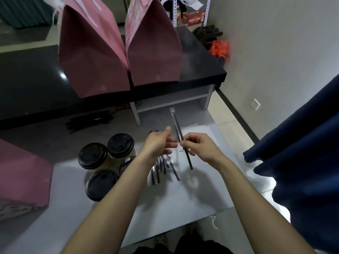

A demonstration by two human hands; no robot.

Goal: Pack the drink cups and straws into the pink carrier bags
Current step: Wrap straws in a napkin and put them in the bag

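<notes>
Right hand (199, 146) pinches a wrapped straw (180, 138), near upright, top tilted away-left.

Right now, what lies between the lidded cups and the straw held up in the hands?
In the head view, loose straws on the table, with the left hand over them.

Single head cam, wide-angle, looking forward and steeply down from above the grey bench (183, 208). Close range: both forearms enter from the bottom edge and converge mid-frame over that bench. Beyond the bench sits a black counter (27, 79), filling the upper half (edges bow from lens distortion). No second view, so no overlap.
</notes>
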